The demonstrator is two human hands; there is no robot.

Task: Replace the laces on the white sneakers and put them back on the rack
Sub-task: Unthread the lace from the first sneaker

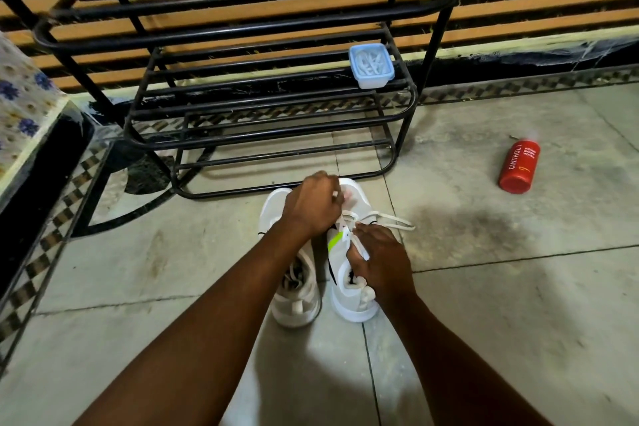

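Two white sneakers stand side by side on the tiled floor in front of a black metal rack [262, 93]. The left sneaker [294, 301] has loose laces inside it. The right sneaker [352, 301] carries a green stripe. My left hand [313, 209] is curled over the front of the right sneaker and pinches a white lace [394, 220] that trails to the right. My right hand [378, 259] grips the sneaker's tongue and lace near the opening. A pale blue box [370, 66] holding white laces sits on a low shelf of the rack.
A red bottle [517, 166] lies on the floor to the right. A surface with a flowered cover [24, 104] stands at the left. A slatted wall runs behind the rack.
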